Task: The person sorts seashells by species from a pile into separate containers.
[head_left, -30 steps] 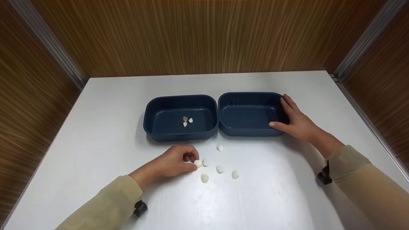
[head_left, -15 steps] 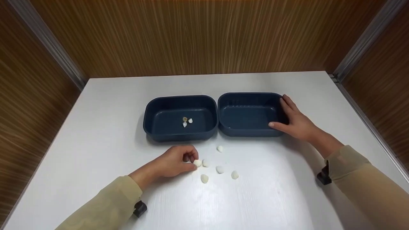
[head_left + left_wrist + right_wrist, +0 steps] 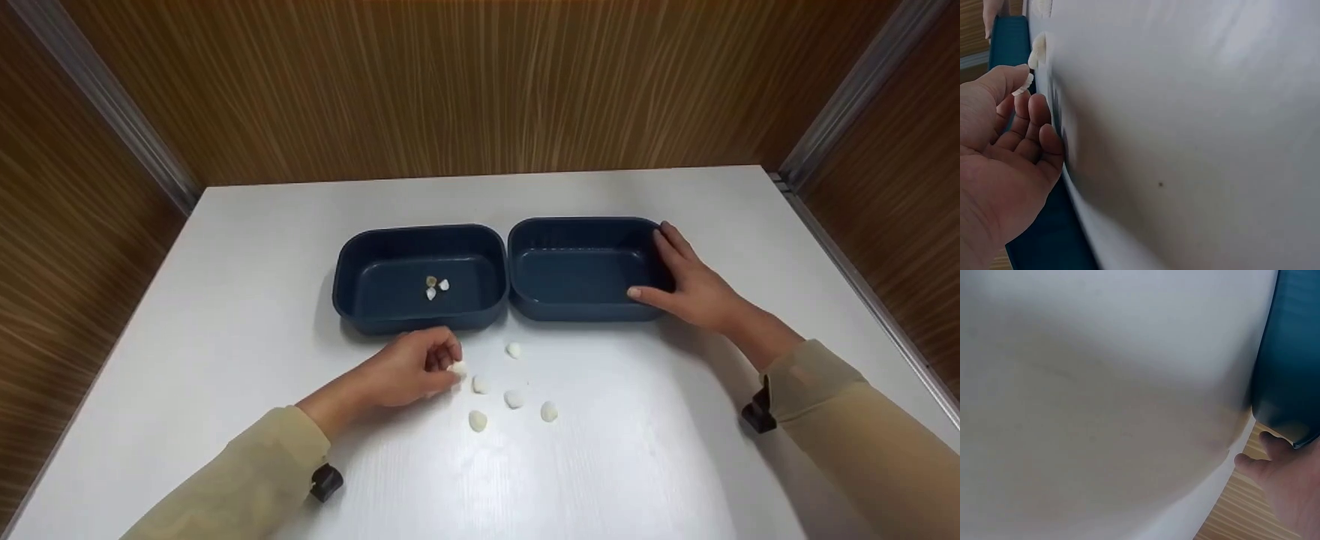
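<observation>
My left hand point(image 3: 409, 369) pinches a small white seashell point(image 3: 458, 369) between thumb and fingers, just in front of the left dark blue box. In the left wrist view that shell point(image 3: 1024, 84) shows a ridged edge at the thumb tip. Several more pale shells point(image 3: 514, 399) lie loose on the white table to its right. The left box point(image 3: 420, 322) contains two whitish shells point(image 3: 444, 285) and a brownish one point(image 3: 431, 281). At the right box point(image 3: 585, 311), my right hand point(image 3: 701, 294) holds the right end, thumb over the front rim and fingers along the side.
Both boxes stand side by side, close together, on the white table point(image 3: 600, 465). Wood-grain panels point(image 3: 480, 90) enclose the table at the back and both sides. A black band clip point(image 3: 326, 482) sits at the left wrist, another point(image 3: 759, 411) at the right.
The left hand has lifted the shell off its place and moved slightly toward the left box. The right hand stays at the right box.
</observation>
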Demonstrator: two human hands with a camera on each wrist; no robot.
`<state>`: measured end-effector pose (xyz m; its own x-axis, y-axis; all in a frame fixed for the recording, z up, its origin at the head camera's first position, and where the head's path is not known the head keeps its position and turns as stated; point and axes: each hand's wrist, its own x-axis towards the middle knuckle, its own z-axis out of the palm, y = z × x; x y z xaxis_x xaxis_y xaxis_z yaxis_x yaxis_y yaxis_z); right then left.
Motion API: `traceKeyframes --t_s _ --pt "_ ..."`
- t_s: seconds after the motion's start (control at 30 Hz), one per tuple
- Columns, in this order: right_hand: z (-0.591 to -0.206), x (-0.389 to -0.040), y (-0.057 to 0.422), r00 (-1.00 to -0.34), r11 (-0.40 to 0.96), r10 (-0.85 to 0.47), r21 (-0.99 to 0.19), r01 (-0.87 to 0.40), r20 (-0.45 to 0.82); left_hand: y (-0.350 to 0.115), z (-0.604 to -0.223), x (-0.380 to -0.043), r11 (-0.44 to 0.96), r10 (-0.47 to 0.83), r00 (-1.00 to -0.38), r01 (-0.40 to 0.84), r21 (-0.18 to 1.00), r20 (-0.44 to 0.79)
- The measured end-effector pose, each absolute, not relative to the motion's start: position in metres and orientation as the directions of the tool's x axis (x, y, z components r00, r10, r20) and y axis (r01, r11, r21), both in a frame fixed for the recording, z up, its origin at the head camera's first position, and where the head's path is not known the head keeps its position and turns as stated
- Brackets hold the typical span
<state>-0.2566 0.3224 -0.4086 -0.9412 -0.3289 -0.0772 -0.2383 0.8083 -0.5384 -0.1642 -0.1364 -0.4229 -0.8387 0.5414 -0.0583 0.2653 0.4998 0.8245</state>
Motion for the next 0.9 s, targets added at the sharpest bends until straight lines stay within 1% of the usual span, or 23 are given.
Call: traceKeyframes --t_s 0.23,0.4,0.57,0.7,0.8,0.9 --pt "-0.409 -0.258 0.323 -0.940 0.809 -0.331 -0.537 -0.241 -0.077 -0.130 -0.400 -0.171 0.497 0.534 -0.844 0.267 0.826 -0.049" --pt "-0.409 -0.261 0.326 -0.940 0.808 -0.334 -0.535 -0.246 -0.073 -0.119 -0.376 -0.182 0.481 0.551 -0.835 0.311 0.820 -0.006" --pt "-0.410 -0.261 0.329 -0.941 0.811 -0.331 -0.531 -0.246 -0.069 -0.101 -0.351 -0.197 0.451 0.566 -0.822 0.364 0.815 0.054" --pt "-0.410 -0.260 0.329 -0.941 0.813 -0.329 -0.531 -0.240 -0.077 -0.083 -0.335 -0.210 0.423 0.593 -0.799 0.416 0.805 0.102" --pt "-0.410 -0.260 0.329 -0.940 0.812 -0.330 -0.533 -0.237 -0.085 -0.071 -0.326 -0.219 0.424 0.602 -0.790 0.440 0.791 0.117" --pt "-0.410 -0.261 0.328 -0.940 0.812 -0.331 -0.533 -0.237 -0.087 -0.059 -0.320 -0.228 0.431 0.599 -0.793 0.436 0.790 0.111"
